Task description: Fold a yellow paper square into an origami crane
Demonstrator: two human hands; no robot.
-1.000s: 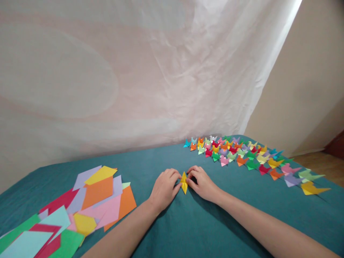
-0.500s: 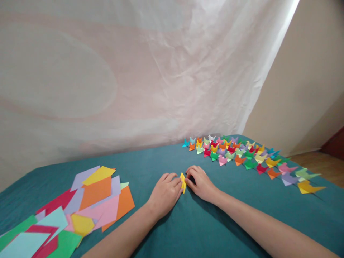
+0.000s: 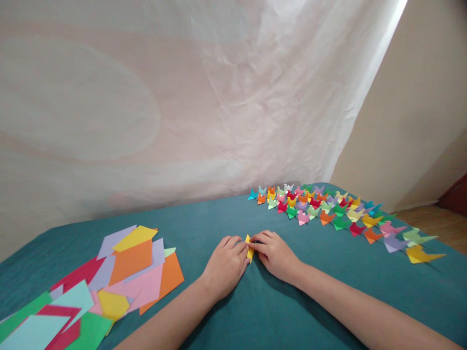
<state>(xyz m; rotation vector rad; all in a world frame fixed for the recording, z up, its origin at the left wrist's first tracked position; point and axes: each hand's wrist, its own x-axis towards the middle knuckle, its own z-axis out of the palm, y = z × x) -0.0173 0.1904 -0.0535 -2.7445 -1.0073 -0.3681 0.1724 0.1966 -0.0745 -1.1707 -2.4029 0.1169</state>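
Observation:
A small folded piece of yellow paper [image 3: 250,254], narrow and pointed at both ends, lies on the teal cloth between my hands. My left hand [image 3: 226,262] holds its left side, fingertips pressed along the edge and thumb near the lower point. From the right, my right hand [image 3: 275,253] reaches onto the paper with its index fingertip over the upper middle. The right thumb is bent in beneath the fingers, close to the paper's right edge. Fingers cover part of the folds, so the exact creases are hard to make out.
Loose paper sheets [image 3: 133,262] in many colours lie overlapping at the left. Rows of small folded paper birds [image 3: 341,222] stand at the right, reaching to the back. A pale cloth [image 3: 175,107] hangs behind the teal-covered table [image 3: 204,214].
My right hand has shifted left, and its fingers have moved from beside the yellow paper to on top of it. My left hand stays on the paper's left side.

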